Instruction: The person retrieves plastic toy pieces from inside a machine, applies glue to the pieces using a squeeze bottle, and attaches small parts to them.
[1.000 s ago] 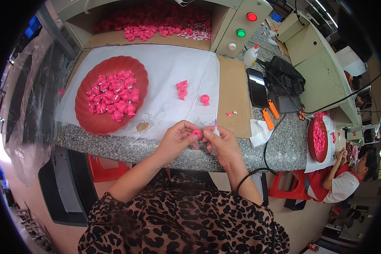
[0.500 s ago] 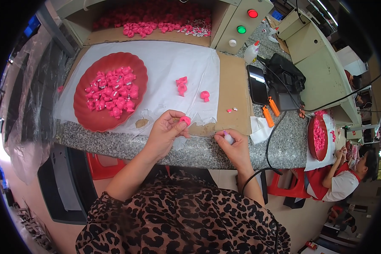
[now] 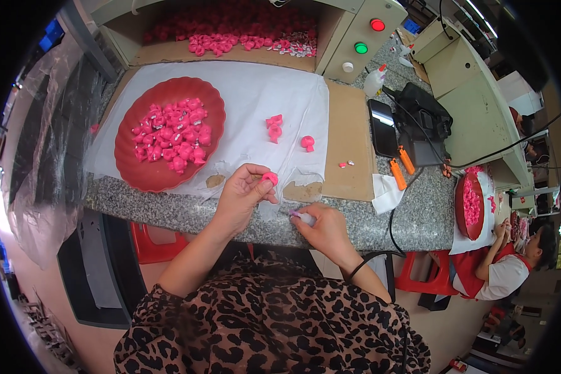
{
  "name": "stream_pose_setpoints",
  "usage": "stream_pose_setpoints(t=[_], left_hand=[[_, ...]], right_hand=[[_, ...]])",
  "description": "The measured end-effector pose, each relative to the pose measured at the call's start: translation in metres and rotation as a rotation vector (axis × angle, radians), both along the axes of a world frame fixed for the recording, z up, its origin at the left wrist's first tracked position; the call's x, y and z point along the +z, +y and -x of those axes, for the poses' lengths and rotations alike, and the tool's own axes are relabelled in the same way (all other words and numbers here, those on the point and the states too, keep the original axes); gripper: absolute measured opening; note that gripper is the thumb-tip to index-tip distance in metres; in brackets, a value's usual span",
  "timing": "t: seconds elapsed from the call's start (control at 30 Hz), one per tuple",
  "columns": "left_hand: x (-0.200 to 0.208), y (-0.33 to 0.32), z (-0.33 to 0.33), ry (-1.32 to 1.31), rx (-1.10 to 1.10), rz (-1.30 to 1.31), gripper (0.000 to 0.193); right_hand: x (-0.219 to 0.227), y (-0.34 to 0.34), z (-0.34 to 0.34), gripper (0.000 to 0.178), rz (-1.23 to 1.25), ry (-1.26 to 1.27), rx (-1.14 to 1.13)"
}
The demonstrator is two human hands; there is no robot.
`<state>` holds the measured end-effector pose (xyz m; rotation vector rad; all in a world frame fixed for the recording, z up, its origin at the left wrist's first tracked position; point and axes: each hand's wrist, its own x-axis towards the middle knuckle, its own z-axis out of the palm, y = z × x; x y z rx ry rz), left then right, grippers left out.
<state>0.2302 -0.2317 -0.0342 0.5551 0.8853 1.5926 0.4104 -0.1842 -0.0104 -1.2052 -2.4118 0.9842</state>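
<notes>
Between the thumb and fingers of my left hand [image 3: 240,193] is a small pink figurine [image 3: 269,178], held just over the near edge of the table. My right hand [image 3: 325,232] is closed around a small white bottle [image 3: 306,219] with a purple tip, which points left toward the figurine without touching it. Beyond my hands, a pair of pink figurines [image 3: 274,128] and a single one [image 3: 307,143] lie on the white paper [image 3: 243,93]. On the left, a red scalloped dish [image 3: 131,168] holds a heap of similar pink figurines [image 3: 174,134].
A cabinet [image 3: 340,43] full of pink pieces stands at the back. To the right are a phone [image 3: 383,128], a black bag [image 3: 424,112], orange-handled tools [image 3: 397,173] and a squeeze bottle [image 3: 374,81]. A black cable [image 3: 391,230] crosses the table edge. Another person [image 3: 502,268] sits farther right.
My right hand has moved left with the small bottle, and its purple tip has swung toward the figurine. My left hand stays nearly where it was, still holding the figurine.
</notes>
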Motion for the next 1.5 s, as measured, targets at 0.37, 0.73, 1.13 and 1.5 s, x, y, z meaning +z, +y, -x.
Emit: stream_pose_setpoints(t=[0.37, 0.73, 1.13, 1.5], left_hand=[[0.004, 0.001, -0.024, 0.085, -0.137, -0.012, 0.017], [-0.003, 0.001, -0.027, 0.115, -0.187, -0.028, 0.017], [0.004, 0.002, -0.028, 0.030, -0.199, -0.010, 0.017], [0.006, 0.006, -0.023, 0.430, -0.236, -0.032, 0.024]], right_hand=[[0.008, 0.010, 0.013, 0.011, 0.529, 0.674, -0.334], [0.007, 0.013, 0.007, 0.011, 0.487, 0.550, -0.292], [0.007, 0.013, 0.009, 0.016, 0.940, 0.737, -0.348], [0.006, 0.010, 0.007, 0.016, 1.080, 0.854, -0.323]])
